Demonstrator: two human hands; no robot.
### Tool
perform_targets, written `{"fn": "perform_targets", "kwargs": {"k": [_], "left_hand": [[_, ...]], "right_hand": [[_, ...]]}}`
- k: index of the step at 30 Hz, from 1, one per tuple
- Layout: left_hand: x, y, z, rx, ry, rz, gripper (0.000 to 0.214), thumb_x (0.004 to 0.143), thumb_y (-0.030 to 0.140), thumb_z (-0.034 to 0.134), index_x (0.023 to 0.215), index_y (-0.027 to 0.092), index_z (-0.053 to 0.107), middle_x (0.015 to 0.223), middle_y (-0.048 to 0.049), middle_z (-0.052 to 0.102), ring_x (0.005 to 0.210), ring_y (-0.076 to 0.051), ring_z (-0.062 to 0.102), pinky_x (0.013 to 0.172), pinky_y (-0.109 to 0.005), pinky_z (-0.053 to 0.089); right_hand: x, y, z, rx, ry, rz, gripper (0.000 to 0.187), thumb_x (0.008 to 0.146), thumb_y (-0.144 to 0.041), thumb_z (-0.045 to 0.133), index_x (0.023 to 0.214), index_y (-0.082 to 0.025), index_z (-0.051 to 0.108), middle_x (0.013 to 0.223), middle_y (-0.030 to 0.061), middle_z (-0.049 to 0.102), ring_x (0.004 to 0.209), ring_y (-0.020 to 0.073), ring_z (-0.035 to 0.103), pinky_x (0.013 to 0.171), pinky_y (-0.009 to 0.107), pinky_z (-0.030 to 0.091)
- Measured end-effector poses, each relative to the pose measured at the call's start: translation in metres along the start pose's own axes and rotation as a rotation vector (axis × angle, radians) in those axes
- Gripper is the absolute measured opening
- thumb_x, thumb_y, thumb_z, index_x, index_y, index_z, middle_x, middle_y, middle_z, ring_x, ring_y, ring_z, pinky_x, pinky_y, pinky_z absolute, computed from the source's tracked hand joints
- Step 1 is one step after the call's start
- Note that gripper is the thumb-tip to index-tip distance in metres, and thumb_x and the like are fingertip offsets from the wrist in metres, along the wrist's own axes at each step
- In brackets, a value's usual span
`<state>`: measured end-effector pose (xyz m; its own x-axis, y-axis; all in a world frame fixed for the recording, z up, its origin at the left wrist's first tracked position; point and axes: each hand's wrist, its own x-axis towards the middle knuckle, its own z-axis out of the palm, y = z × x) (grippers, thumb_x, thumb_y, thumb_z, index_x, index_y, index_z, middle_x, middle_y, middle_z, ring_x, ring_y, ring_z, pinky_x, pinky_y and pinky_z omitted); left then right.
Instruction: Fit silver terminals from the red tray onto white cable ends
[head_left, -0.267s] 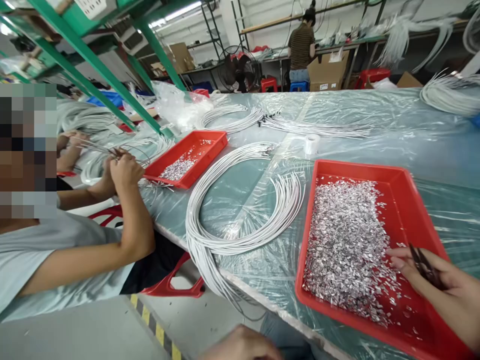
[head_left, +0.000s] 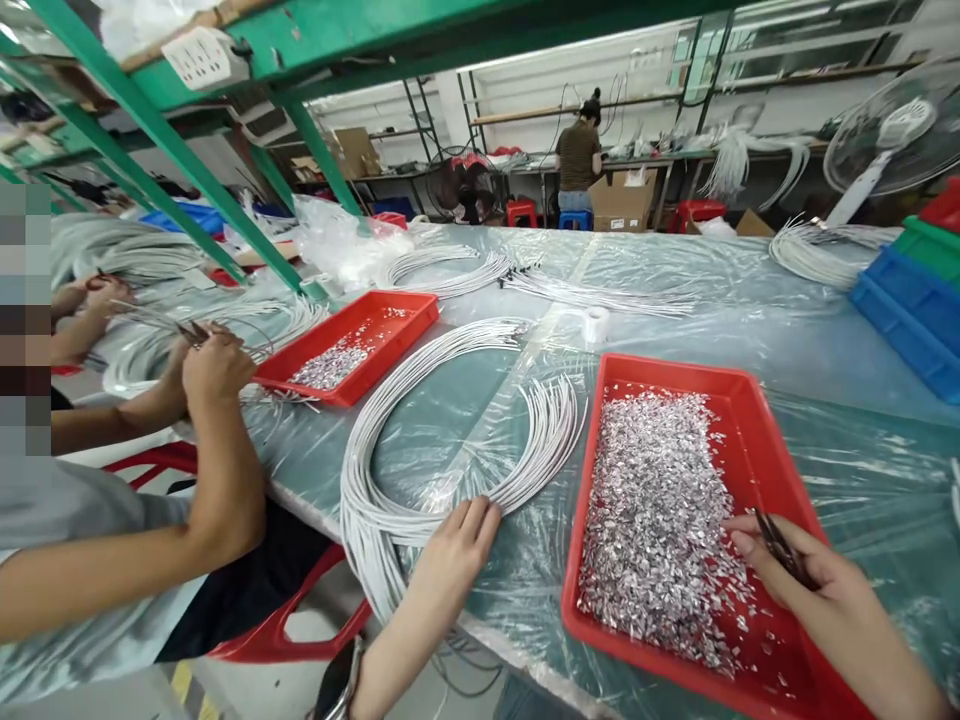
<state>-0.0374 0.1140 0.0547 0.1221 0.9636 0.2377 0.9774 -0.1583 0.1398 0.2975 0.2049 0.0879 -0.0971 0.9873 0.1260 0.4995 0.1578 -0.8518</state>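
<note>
My left hand lies at the near side of a large coil of white cables, its fingers bent together over the strands. The thumb is hidden, so how many strands it grips cannot be made out. My right hand is over the right part of a red tray, with dark-handled pliers tucked in the palm. Its thumb and forefinger come close together beside a heap of small shiny metal pieces; whether they pinch one is too small to tell.
At left, a co-worker's hands hold a tool beside another red tray. A white roll and more cable bundles lie farther back. Blue bins stand at right. A green frame post rises at left.
My left hand has come up from the bottom edge onto the cable coil. My right hand stays over the tray with the pliers. The view has shifted, bringing the blue bins into sight.
</note>
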Motion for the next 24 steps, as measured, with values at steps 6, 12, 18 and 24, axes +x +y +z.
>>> {"fn": "perform_targets", "kwargs": {"k": [6,12,18,24], "left_hand": [[0.003,-0.004,0.002,-0.102,-0.038,-0.060,0.025,0.093,0.017,0.031,0.079,0.017,0.053,0.079,-0.0078,0.058,0.071,-0.024,0.056,0.062,-0.036,0.045],[0.014,0.009,-0.019,-0.408,-0.182,-0.129,0.019,0.094,0.029,0.033,0.084,0.019,0.046,0.069,-0.0010,0.052,0.058,-0.017,0.050,0.057,-0.027,0.040],[0.064,0.041,-0.032,-0.789,-0.240,-0.156,0.033,0.096,0.040,0.028,0.080,0.018,0.047,0.065,0.0027,0.041,0.061,-0.013,0.044,0.056,-0.023,0.037],[0.134,0.082,-0.049,-1.117,-0.171,-0.096,0.034,0.095,0.042,0.027,0.079,0.017,0.046,0.060,0.0058,0.027,0.051,-0.010,0.028,0.046,-0.022,0.026]], "right_hand": [[-0.003,0.012,0.000,0.097,-0.136,0.036,0.031,0.076,-0.046,0.062,0.092,-0.020,0.069,0.093,0.0072,0.071,0.086,0.0228,0.067,0.075,0.023,0.054],[-0.006,0.017,0.000,0.139,-0.204,0.085,0.033,0.080,-0.043,0.060,0.103,-0.021,0.067,0.100,0.0075,0.069,0.096,0.0252,0.064,0.080,0.026,0.052],[-0.006,0.013,0.003,0.199,-0.170,0.074,0.031,0.080,-0.043,0.061,0.099,-0.019,0.068,0.094,0.0077,0.070,0.091,0.0253,0.065,0.078,0.027,0.052],[-0.005,0.006,0.004,0.202,-0.160,0.033,0.029,0.084,-0.043,0.057,0.094,-0.017,0.066,0.085,0.0066,0.068,0.084,0.0221,0.064,0.073,0.025,0.050]]}}
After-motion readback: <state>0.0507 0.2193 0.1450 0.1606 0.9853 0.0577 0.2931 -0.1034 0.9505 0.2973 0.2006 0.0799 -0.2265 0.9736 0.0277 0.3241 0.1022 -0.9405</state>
